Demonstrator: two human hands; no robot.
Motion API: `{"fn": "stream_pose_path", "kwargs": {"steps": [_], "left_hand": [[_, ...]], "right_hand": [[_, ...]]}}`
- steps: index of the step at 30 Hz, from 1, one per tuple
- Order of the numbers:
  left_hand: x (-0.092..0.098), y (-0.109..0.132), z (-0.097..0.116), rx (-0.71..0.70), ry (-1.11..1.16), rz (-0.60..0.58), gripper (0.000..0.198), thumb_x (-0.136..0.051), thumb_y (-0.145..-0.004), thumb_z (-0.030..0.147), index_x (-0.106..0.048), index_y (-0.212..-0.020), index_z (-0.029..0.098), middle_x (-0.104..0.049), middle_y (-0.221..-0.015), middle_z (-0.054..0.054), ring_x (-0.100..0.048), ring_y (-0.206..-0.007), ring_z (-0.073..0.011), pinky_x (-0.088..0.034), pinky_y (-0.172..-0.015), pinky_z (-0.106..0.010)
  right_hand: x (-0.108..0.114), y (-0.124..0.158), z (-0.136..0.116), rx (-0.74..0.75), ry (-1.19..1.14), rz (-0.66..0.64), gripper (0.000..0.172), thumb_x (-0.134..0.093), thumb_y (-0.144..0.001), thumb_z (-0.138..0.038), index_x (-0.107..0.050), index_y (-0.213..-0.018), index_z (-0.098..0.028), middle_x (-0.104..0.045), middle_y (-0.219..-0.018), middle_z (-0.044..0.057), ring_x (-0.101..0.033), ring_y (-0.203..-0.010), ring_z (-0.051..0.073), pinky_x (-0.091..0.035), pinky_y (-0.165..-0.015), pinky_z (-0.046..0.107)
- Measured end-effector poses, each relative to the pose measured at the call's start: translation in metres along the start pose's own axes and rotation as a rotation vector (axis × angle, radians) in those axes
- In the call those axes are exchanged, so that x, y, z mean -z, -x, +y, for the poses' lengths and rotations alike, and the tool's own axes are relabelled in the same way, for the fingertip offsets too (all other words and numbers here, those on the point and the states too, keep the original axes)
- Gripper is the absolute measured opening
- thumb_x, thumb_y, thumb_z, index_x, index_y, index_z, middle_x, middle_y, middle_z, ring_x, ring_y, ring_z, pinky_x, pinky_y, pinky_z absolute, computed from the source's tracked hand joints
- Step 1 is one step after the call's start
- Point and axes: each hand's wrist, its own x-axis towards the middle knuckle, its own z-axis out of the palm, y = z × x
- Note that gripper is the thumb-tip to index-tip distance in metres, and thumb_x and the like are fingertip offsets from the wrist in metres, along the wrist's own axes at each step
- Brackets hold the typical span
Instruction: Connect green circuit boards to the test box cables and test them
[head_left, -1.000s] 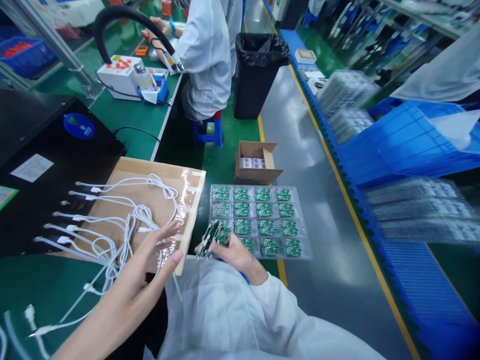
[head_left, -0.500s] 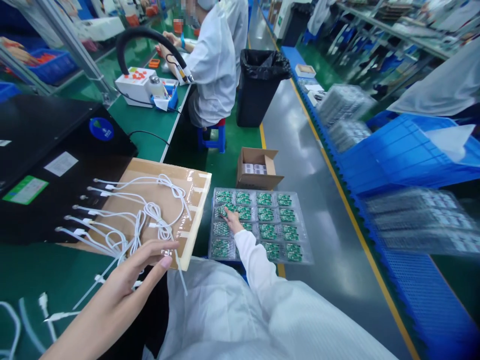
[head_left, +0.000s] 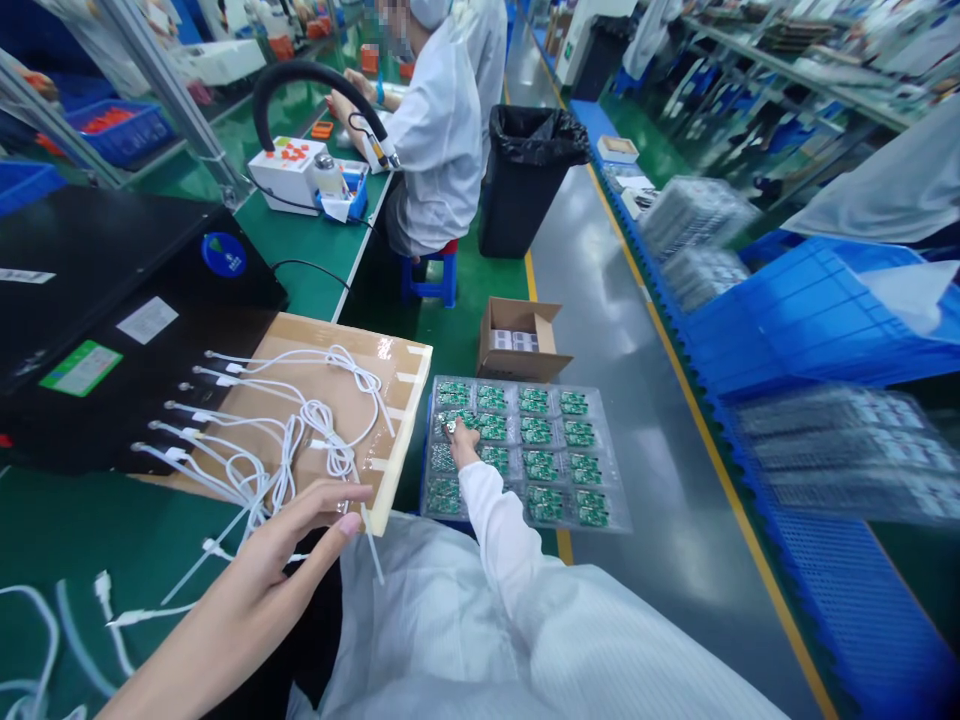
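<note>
In a glossy, gridded clear-plastic tray, the right hand touches green circuit boards, grip unclear; the left hand curves loosely spread beside tape-shiny cardboard.

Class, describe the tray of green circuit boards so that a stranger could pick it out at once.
Find the tall black bin near the top centre, then the open cardboard box below it in the picture. Directly below that box lies a flat, clear tray, the person's right hand over its left side. Unlike the box, it holds green circuit boards in a grid of compartments.
</note>
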Motion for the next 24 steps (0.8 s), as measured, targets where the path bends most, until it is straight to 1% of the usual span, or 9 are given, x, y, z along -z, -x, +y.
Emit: {"fn": "stream_pose_path", "kwargs": {"steps": [4,8,12,14,20,24], "left_hand": [[0.000,-0.003,0.002,-0.012,-0.020,-0.006,0.043,-0.057,-0.100,0.055,-0.064,-0.139,0.038,-0.066,-0.144,-0.002,-0.066,-0.128,-0.0223,-0.060,-0.099,-0.025],[-0.001,-0.005,0.005,0.001,-0.031,-0.018,0.044,-0.056,-0.101,0.055,-0.063,-0.140,0.038,-0.066,-0.144,-0.002,-0.064,-0.131,-0.0242,-0.061,-0.096,-0.027],[-0.003,-0.004,0.004,-0.002,-0.040,-0.028,0.044,-0.055,-0.101,0.055,-0.060,-0.143,0.040,-0.062,-0.149,0.000,-0.064,-0.131,-0.0225,-0.058,-0.105,-0.030],[-0.004,-0.004,0.003,0.004,-0.045,-0.025,0.045,-0.054,-0.101,0.056,-0.060,-0.143,0.041,-0.061,-0.149,0.000,-0.064,-0.131,-0.0225,-0.057,-0.107,-0.032],[-0.004,-0.004,0.002,0.006,-0.054,-0.020,0.045,-0.055,-0.101,0.056,-0.062,-0.142,0.039,-0.063,-0.147,-0.002,-0.065,-0.130,-0.0246,-0.058,-0.105,-0.033],[-0.003,-0.004,0.002,0.005,-0.068,-0.033,0.044,-0.054,-0.102,0.053,-0.061,-0.143,0.038,-0.064,-0.146,-0.002,-0.064,-0.131,-0.0240,-0.058,-0.105,-0.032]], "right_hand": [[0.000,-0.001,0.000,-0.049,-0.032,0.034,0.028,-0.067,-0.101,-0.033,-0.064,-0.122,-0.015,-0.068,-0.114,0.007,-0.069,-0.090,0.016,-0.063,-0.074,0.031],[0.000,-0.001,-0.003,-0.076,-0.054,0.019,0.030,-0.068,-0.100,-0.031,-0.063,-0.125,-0.015,-0.067,-0.118,0.007,-0.069,-0.093,0.017,-0.063,-0.075,0.032],[0.004,-0.003,-0.006,-0.085,-0.057,-0.026,0.029,-0.068,-0.100,-0.030,-0.063,-0.124,-0.015,-0.068,-0.115,0.007,-0.069,-0.090,0.016,-0.063,-0.073,0.030],[0.007,-0.004,-0.008,-0.081,-0.056,-0.057,0.029,-0.068,-0.100,-0.030,-0.064,-0.124,-0.015,-0.068,-0.115,0.006,-0.069,-0.090,0.016,-0.063,-0.073,0.030],[0.012,0.000,-0.010,-0.013,-0.042,-0.123,0.026,-0.068,-0.100,-0.028,-0.064,-0.122,-0.015,-0.068,-0.113,0.006,-0.069,-0.089,0.015,-0.063,-0.073,0.030],[0.022,0.007,-0.006,0.080,-0.017,-0.172,0.018,-0.070,-0.098,-0.022,-0.066,-0.113,-0.013,-0.070,-0.101,0.003,-0.069,-0.080,0.013,-0.062,-0.070,0.027]]}}
